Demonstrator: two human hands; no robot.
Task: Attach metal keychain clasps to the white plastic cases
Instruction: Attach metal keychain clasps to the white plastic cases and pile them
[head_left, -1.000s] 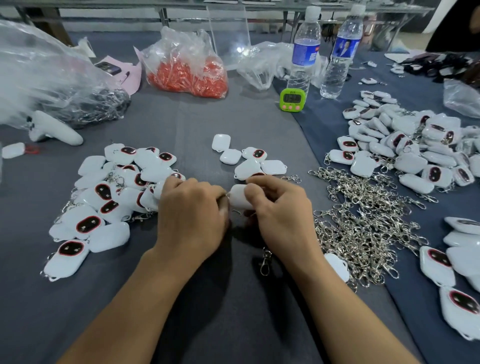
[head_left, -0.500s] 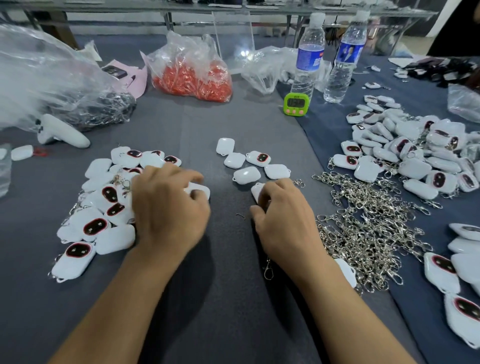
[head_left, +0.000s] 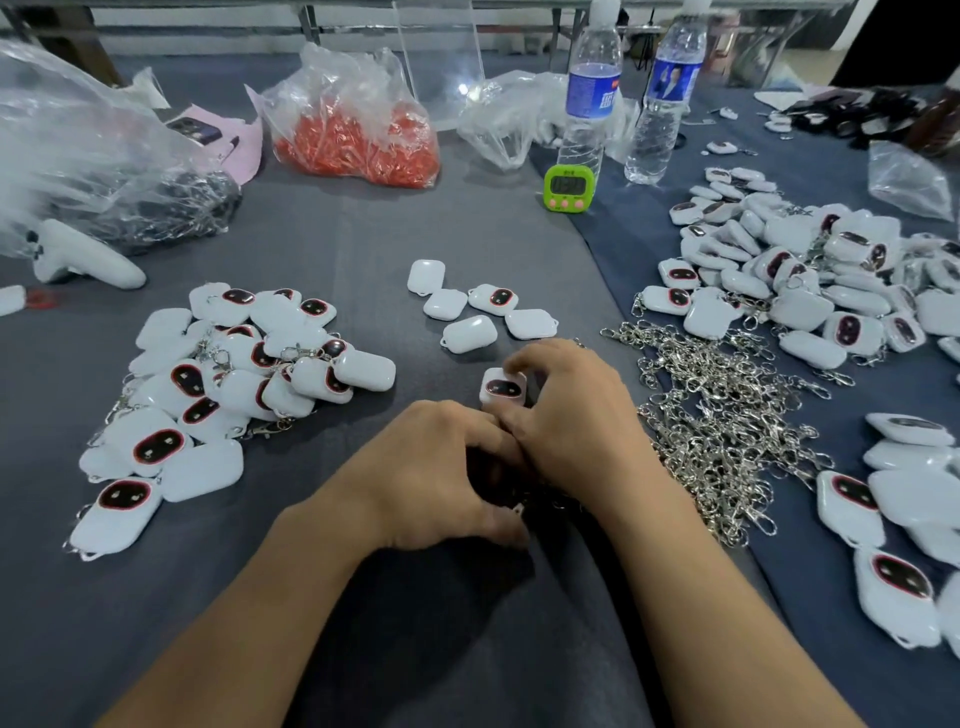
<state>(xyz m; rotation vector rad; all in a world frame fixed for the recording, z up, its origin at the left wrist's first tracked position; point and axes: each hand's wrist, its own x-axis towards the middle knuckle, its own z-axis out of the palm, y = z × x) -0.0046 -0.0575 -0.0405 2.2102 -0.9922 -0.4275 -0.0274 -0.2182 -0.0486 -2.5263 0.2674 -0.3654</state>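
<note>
My right hand (head_left: 571, 421) grips a white plastic case (head_left: 503, 387) by its edges, dark face towards me, just above the grey cloth. My left hand (head_left: 441, 467) lies against it with its fingers curled over a metal clasp (head_left: 518, 510); only a glint shows by the thumb. A heap of loose clasps (head_left: 727, 415) lies to the right. Cases with clasps on them are piled at the left (head_left: 208, 389). Several bare cases (head_left: 470, 330) sit just beyond my hands. More cases spread over the right side (head_left: 805, 291).
A green timer (head_left: 566, 187) and two water bottles (head_left: 589, 104) (head_left: 665, 98) stand at the back. A bag of orange parts (head_left: 358, 130), a large clear bag (head_left: 78, 156) and a white handheld device (head_left: 83, 257) lie back left. More cases (head_left: 909, 519) lie near right.
My left hand went to the left pile with a finished case, left it there and came back to the centre. My right hand took a fresh case from the middle group.
</note>
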